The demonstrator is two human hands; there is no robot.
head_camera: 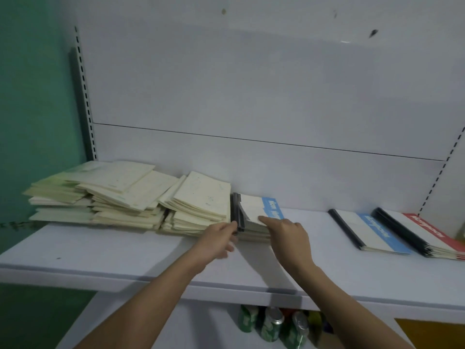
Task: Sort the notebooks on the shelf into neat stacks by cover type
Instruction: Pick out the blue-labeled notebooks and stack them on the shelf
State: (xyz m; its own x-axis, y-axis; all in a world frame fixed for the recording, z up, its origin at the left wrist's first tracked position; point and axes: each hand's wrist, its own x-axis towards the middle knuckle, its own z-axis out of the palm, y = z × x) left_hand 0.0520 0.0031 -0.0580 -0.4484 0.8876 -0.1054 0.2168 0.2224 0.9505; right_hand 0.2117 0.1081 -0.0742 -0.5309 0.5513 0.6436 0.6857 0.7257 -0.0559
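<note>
A white shelf [113, 250] ran across the view, backed by a pale panel. On its left part lay loose, untidy heaps of cream-covered notebooks [120, 195], several piles overlapping and fanned at different angles, reaching from the green wall toward the middle of the shelf.

Just right of those heaps sat a mixed pile [254, 222] whose top books had dark spines and a white cover with a blue band, tilted up at the near edge. The person's left hand [219, 239] reached to the pile's left side, its fingertips curled and pinching the dark spines at the near corner. The right hand [285, 234] lay on the pile's right front corner, index finger stretched out flat on the top white cover; whether its other fingers gripped the edge beneath could not be told.

Well apart on the right end of the shelf lay two neat stacks side by side: a blue-banded stack [370, 233] and, just beside it, a red-banded stack [425, 235], both with black spines toward the left and both set at the same slant.

Below the shelf, green drink cans [274, 323] showed on a lower level.
</note>
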